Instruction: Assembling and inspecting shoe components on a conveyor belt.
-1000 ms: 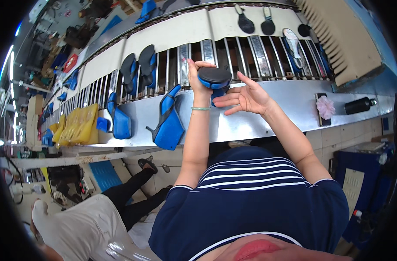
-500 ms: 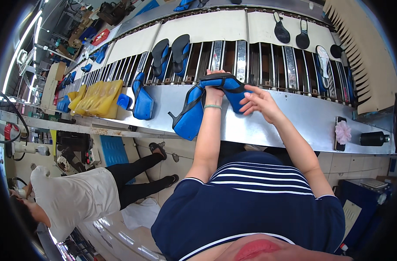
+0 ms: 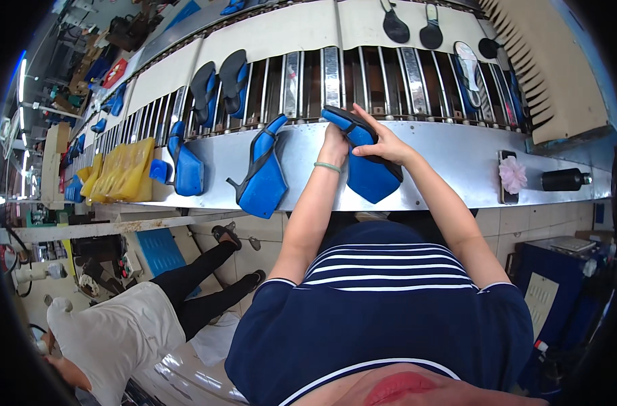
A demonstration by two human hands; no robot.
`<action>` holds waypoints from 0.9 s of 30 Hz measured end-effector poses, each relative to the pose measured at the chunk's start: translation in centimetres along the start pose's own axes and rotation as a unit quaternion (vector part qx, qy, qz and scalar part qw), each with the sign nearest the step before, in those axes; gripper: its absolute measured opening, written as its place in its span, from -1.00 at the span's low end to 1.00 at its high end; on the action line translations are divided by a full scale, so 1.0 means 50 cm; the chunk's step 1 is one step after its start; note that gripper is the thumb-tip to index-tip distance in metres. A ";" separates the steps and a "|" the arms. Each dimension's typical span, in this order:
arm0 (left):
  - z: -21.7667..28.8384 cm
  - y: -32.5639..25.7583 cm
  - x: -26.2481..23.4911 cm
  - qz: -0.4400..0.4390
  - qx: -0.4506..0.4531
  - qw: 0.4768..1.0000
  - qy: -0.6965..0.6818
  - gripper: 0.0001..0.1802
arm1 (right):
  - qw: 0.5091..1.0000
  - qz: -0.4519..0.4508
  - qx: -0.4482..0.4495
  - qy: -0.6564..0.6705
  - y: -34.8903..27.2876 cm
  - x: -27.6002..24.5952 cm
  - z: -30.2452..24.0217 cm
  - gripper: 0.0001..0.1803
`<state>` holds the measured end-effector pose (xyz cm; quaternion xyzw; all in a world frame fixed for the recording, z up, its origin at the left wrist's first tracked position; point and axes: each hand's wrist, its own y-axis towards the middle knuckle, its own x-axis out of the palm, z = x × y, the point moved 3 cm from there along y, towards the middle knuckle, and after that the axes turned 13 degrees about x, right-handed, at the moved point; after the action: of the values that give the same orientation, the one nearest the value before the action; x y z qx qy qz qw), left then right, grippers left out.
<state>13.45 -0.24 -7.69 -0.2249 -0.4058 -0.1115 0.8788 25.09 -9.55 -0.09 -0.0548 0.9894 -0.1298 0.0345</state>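
- Containers: black bottle [image 3: 564, 179] laid on its side, right end of the metal surface [image 3: 450, 162]; contents hidden.
- Yellow plastic bundle [image 3: 122, 172] placed at the left end; what is inside can't be made out.
- Red tray [image 3: 115, 72] seen far upper left; contents too small to tell.
- Hands: both clamped on one blue shoe with dark straps [image 3: 375, 181], close together.
- Left hand [image 3: 333, 143]: wrapped at the shoe's narrow upper end from the left, fingers partly hidden behind it. Green bracelet [image 3: 327, 166] worn on that wrist.
- Right hand [image 3: 390, 143]: set along the shoe's right side, thumb laid across the strap, a finger stretched up past the narrow end.
- Both forearms extended forward from the body, converging at the shoe.
- Held shoe: kept between the hands, tilted, narrow end up-left, broad end toward the body. Seen over the surface; contact with it can't be told.
- Second strapped blue shoe [image 3: 264, 184] rested on the surface, left of the left hand, apart from it.
- Third blue shoe [image 3: 189, 169] farther left, near the yellow bundle.
- Two dark-soled blue shoes [image 3: 234, 84] placed side by side on the slatted conveyor [image 3: 332, 74], beyond the surface.
- Pink flower [image 3: 512, 174] attached or laid on a phone, near the bottle.
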 end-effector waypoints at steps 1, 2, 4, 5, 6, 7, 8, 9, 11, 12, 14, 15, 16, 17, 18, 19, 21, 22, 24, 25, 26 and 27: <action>-0.006 -0.008 0.013 0.067 0.022 0.998 0.007 -0.58 | 0.999 0.003 0.015 0.038 -0.007 0.000 0.005 0.21; 0.011 -0.004 0.030 0.026 0.033 0.998 -0.048 -0.56 | 0.998 0.036 0.003 0.043 -0.010 0.001 0.018 0.11; 0.034 -0.050 0.048 -0.026 0.079 0.996 -0.043 -0.53 | 0.993 0.058 0.030 0.093 -0.021 0.001 0.037 0.10; 0.040 -0.062 0.061 -0.058 0.082 0.994 -0.037 -0.47 | 0.990 0.068 0.042 0.119 -0.025 0.000 0.042 0.09; 0.040 -0.081 0.072 -0.071 0.093 0.993 -0.020 -0.46 | 0.987 0.077 0.031 0.139 -0.033 0.001 0.045 0.08; 0.041 -0.102 0.083 -0.083 0.108 0.991 -0.003 -0.43 | 0.986 0.081 0.031 0.140 -0.041 0.001 0.042 0.08; 0.041 -0.118 0.093 -0.097 0.120 0.988 0.016 -0.38 | 0.986 0.086 0.032 0.143 -0.050 -0.001 0.037 0.08; 0.043 -0.130 0.106 -0.121 0.138 0.980 0.078 -0.28 | 0.985 0.091 0.032 0.145 -0.058 -0.004 0.029 0.08; 0.049 -0.154 0.130 -0.169 0.172 0.949 0.201 0.01 | 0.986 0.096 0.027 0.133 -0.070 -0.006 0.018 0.11; 0.050 -0.162 0.140 -0.147 0.161 0.961 0.172 0.10 | 0.988 0.100 0.017 0.120 -0.073 -0.006 0.019 0.12; 0.053 -0.170 0.155 -0.160 0.182 0.950 0.197 0.08 | 0.990 0.106 0.007 0.093 -0.077 -0.012 0.019 0.13; 0.055 -0.175 0.163 -0.167 0.193 0.944 0.210 0.07 | 0.991 0.109 0.009 0.081 -0.080 -0.014 0.023 0.12; 0.058 -0.182 0.172 -0.162 0.208 0.938 0.224 -0.01 | 0.991 0.112 0.010 0.068 -0.083 -0.013 0.026 0.12; 0.059 -0.182 0.173 -0.161 0.210 0.938 0.223 -0.04 | 0.990 0.118 0.000 0.071 -0.087 -0.012 0.025 0.13; 0.059 -0.181 0.173 -0.160 0.213 0.938 0.222 -0.08 | 0.990 0.124 -0.010 0.074 -0.091 -0.011 0.024 0.14; 0.062 -0.182 0.177 -0.159 0.216 0.938 0.222 -0.11 | 0.988 0.129 -0.021 0.077 -0.094 -0.010 0.020 0.16; 0.067 -0.189 0.189 -0.161 0.233 0.936 0.208 -0.21 | 0.988 0.142 -0.036 0.044 -0.104 -0.011 0.008 0.17; 0.070 -0.195 0.197 -0.161 0.243 0.935 0.201 -0.26 | 0.988 0.146 -0.045 0.027 -0.109 -0.011 0.000 0.18; 0.075 -0.205 0.206 -0.166 0.254 0.933 0.192 -0.28 | 0.988 0.147 -0.043 0.008 -0.122 -0.009 -0.016 0.20; 0.076 -0.211 0.211 -0.170 0.259 0.932 0.186 -0.29 | 0.988 0.149 -0.042 -0.002 -0.128 -0.009 -0.023 0.22; 0.078 -0.219 0.217 -0.177 0.266 0.929 0.184 -0.29 | 0.986 0.156 -0.050 -0.009 -0.133 -0.008 -0.030 0.23; 0.081 -0.225 0.223 -0.185 0.271 0.927 0.182 -0.29 | 0.985 0.162 -0.058 -0.016 -0.137 -0.008 -0.036 0.23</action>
<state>13.71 -8.27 6.57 0.1250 -0.2881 -0.1967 0.9288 26.00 -15.63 3.47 0.1026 0.9904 -0.0641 0.0674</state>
